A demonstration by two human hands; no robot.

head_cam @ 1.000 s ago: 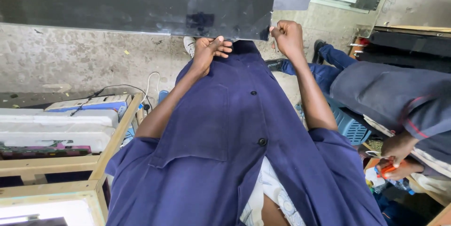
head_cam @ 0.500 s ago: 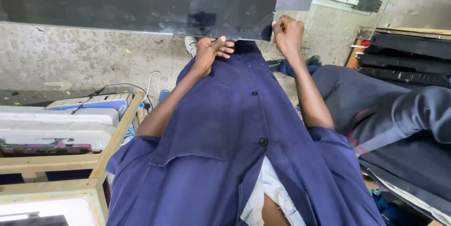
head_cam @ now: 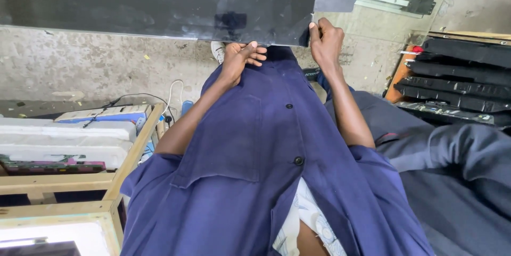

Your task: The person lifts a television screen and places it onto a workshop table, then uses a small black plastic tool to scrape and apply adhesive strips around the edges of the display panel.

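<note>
Over concrete floor (head_cam: pixel 80 64), right hand (head_cam: pixel 326 40) grips dark panel (head_cam: pixel 159 0); left hand (head_cam: pixel 239 59) underneath.

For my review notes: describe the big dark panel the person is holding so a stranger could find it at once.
Look along the top of the view, above the concrete floor. The large black glossy panel spans it, its lower edge gripped by the right hand and touched by the left hand. Unlike the stacked dark panels at right, it is held, not stacked.

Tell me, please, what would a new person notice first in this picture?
First, the large dark glossy panel across the top, above the concrete floor. The right hand grips its lower right corner, and the left hand rests under its bottom edge. A stack of dark panels lies at the right.
</note>
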